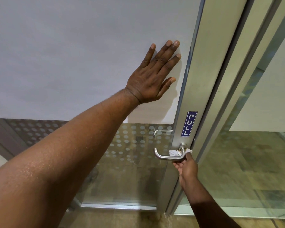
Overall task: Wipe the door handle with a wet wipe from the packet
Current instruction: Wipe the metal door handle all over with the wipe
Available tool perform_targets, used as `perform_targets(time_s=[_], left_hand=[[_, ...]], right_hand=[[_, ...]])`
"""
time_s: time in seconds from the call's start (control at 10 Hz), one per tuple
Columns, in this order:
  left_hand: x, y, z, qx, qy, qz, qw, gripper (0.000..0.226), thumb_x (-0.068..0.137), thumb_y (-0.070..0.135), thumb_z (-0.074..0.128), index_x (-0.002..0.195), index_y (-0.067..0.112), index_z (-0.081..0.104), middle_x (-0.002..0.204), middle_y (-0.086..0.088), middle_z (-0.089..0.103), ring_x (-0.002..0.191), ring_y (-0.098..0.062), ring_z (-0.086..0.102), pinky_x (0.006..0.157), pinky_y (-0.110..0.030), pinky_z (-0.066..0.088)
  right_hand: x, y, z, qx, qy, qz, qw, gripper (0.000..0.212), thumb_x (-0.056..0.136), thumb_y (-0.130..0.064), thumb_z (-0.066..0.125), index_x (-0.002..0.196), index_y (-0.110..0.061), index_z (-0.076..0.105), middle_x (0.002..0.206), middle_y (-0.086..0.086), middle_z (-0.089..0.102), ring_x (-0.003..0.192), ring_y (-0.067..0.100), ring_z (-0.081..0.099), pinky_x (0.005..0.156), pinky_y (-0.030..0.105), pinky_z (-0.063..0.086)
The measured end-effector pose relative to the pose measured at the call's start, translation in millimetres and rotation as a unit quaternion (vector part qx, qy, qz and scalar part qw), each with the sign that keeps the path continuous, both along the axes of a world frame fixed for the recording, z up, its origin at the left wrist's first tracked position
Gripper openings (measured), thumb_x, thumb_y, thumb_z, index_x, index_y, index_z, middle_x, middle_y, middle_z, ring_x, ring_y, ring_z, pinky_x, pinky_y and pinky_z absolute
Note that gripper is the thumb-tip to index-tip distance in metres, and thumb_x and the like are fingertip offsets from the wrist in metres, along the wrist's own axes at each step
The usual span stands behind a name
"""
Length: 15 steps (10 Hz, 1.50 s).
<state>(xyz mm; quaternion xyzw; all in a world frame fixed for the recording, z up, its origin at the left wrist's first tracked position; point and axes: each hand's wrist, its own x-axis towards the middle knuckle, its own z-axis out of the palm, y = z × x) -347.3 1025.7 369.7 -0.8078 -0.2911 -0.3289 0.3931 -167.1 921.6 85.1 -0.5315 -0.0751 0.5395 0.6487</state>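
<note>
The right hand (pixel 186 167) pinches the wet wipe (pixel 174 153), thin, limp and light, around the rigid, smooth door handle (pixel 163 156) beside the door's frame edge, while the left hand (pixel 150 78), fingers spread, lies flat on the door panel (pixel 72 55).

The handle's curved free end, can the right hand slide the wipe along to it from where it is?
Probably yes: the right hand holds the wipe near the handle base, and the bar leftward is bare.
</note>
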Motion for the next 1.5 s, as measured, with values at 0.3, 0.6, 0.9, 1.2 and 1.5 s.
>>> perform_targets(time_s=[0.3,0.6,0.9,1.2,1.5], left_hand=[[0.2,0.1,-1.0,-0.002,-0.002,-0.002,1.0,0.061,0.107,0.037,0.04,0.157,0.004,0.031,0.164,-0.024,0.028,0.154,-0.038,0.024,0.125,-0.049,0.0],[-0.2,-0.2,-0.9,-0.001,-0.005,-0.008,1.0,0.06,0.107,0.036,0.043,0.156,0.003,0.033,0.162,-0.025,0.03,0.152,-0.04,0.027,0.125,-0.053,0.008],[-0.2,-0.3,-1.4,-0.004,-0.008,-0.009,1.0,0.06,0.107,0.036,0.043,0.156,0.003,0.033,0.162,-0.025,0.03,0.152,-0.039,0.027,0.125,-0.052,0.008],[-0.3,0.3,-1.8,-0.006,-0.007,-0.005,1.0,0.06,0.107,0.037,0.042,0.156,0.004,0.033,0.163,-0.025,0.029,0.153,-0.039,0.026,0.125,-0.052,0.007],[-0.1,0.2,-1.6,-0.005,-0.002,-0.002,1.0,0.06,0.107,0.038,0.04,0.157,0.004,0.032,0.163,-0.024,0.029,0.153,-0.038,0.025,0.125,-0.052,0.006]], right_hand=[[4.2,1.9,7.3,-0.001,0.128,-0.039,0.991,0.016,0.101,-0.014,0.048,0.103,-0.008,0.062,0.099,0.012,0.068,0.09,0.025,0.066,0.087,0.04,0.053],[26.0,0.2,-5.6,-0.008,0.129,-0.133,0.983,0.021,0.081,0.006,0.052,0.092,-0.009,0.062,0.092,0.009,0.064,0.079,0.021,0.063,0.069,0.029,0.054],[41.5,-8.8,-4.4,-0.008,-0.095,-0.092,0.991,0.017,0.079,0.008,0.059,0.085,-0.008,0.058,0.066,0.01,0.061,0.055,0.023,0.056,0.049,0.029,0.052],[39.7,-4.7,-5.0,-0.045,-0.278,-0.051,0.958,0.015,0.071,-0.007,0.076,0.075,-0.022,0.076,0.075,0.004,0.075,0.071,0.025,0.07,0.075,0.038,0.057],[20.1,-7.2,8.8,-0.018,-0.339,-0.096,0.936,0.027,0.08,-0.006,0.072,0.105,-0.014,0.065,0.093,0.004,0.071,0.082,0.021,0.069,0.078,0.033,0.054]])
